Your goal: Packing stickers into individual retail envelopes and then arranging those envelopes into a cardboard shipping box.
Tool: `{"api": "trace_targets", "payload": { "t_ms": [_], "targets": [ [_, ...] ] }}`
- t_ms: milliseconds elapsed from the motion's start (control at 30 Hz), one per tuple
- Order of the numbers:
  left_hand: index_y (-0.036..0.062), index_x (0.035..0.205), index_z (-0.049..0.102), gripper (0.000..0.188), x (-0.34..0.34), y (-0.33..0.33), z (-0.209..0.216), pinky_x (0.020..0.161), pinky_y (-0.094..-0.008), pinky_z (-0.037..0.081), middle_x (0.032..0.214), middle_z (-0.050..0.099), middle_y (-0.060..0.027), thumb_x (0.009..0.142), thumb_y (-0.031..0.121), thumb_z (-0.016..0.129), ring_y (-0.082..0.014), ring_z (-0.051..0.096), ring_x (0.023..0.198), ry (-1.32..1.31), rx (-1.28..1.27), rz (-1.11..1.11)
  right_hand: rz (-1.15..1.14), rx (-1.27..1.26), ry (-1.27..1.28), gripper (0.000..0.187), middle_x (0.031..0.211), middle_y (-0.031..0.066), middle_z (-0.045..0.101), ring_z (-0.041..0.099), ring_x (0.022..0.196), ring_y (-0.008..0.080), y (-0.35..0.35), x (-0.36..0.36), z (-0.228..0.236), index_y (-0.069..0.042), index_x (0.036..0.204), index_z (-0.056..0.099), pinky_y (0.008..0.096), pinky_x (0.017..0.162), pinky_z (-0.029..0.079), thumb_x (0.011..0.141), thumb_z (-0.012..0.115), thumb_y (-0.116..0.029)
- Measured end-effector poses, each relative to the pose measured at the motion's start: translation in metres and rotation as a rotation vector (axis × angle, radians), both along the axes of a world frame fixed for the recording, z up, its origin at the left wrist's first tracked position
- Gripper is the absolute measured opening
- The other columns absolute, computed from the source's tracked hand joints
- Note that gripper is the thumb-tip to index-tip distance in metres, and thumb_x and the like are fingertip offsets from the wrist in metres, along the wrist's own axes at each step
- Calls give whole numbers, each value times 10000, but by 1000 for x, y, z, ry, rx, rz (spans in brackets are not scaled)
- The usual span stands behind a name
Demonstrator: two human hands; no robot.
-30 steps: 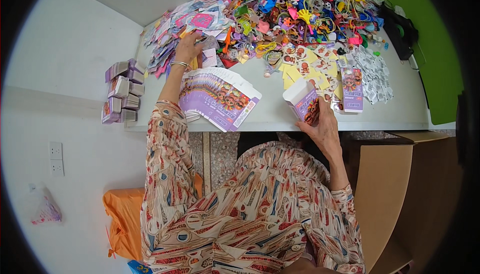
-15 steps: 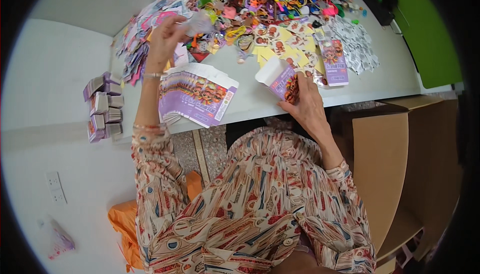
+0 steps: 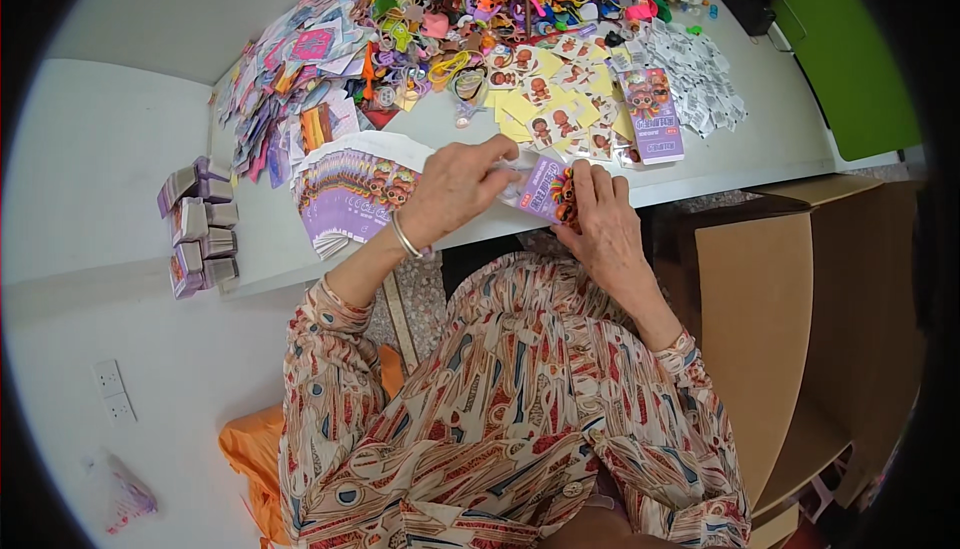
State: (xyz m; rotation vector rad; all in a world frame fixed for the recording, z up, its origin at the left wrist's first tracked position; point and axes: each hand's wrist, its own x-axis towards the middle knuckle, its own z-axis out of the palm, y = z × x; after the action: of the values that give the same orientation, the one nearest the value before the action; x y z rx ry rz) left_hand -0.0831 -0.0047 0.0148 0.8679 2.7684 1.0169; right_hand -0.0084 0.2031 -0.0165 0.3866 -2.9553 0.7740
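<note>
Purple box [image 3: 543, 190] | right hand [image 3: 606, 234] holding it | left hand [image 3: 452, 189] at opening, grip unclear | white table [image 3: 780, 109], green panel [image 3: 842, 44]

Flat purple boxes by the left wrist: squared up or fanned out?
Fanned out: the purple boxes lie overlapping, edges showing one after another.

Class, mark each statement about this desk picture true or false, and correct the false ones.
1. The right hand holds a small purple box. True.
2. The left hand is buried in the toy pile. False: the left hand is at the purple box's left end.
3. Flat purple cartons lie fanned out on the desk. True.
4. The big cardboard box stands at the person's left. False: it stands at the right.
5. White packets lie heaped on the desk. True.
</note>
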Motion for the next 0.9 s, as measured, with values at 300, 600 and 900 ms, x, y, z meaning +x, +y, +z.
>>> {"api": "trace_targets", "payload": {
  "t_ms": [300,600,900],
  "targets": [
    [61,1025,533,354,-76,-40,-50,572,-354,487,688,658,-101,831,299,710,-251,632,593,108,-55,194,-106,35,-72,850,1091,185,525,514,935,353,15,-3,3,32,1330,358,416,796,480,628,820,-95],
    [33,1095,504,448,-101,-40,-74,622,-375,505,773,641,-119,747,186,741,-254,636,656,132,-35,387,-123,27,-48,821,1093,190,527,521,934,356,18,-4,0,29,1307,381,420,785,482,628,820,-108],
    [40,1059,622,316,-85,-21,-67,860,-397,474,1004,653,-144,785,162,723,-316,594,983,484,-18,67,-134,30,-59,812,1082,185,532,530,923,360,20,-2,0,22,1289,385,425,781,483,621,827,-114]
  ]
}}
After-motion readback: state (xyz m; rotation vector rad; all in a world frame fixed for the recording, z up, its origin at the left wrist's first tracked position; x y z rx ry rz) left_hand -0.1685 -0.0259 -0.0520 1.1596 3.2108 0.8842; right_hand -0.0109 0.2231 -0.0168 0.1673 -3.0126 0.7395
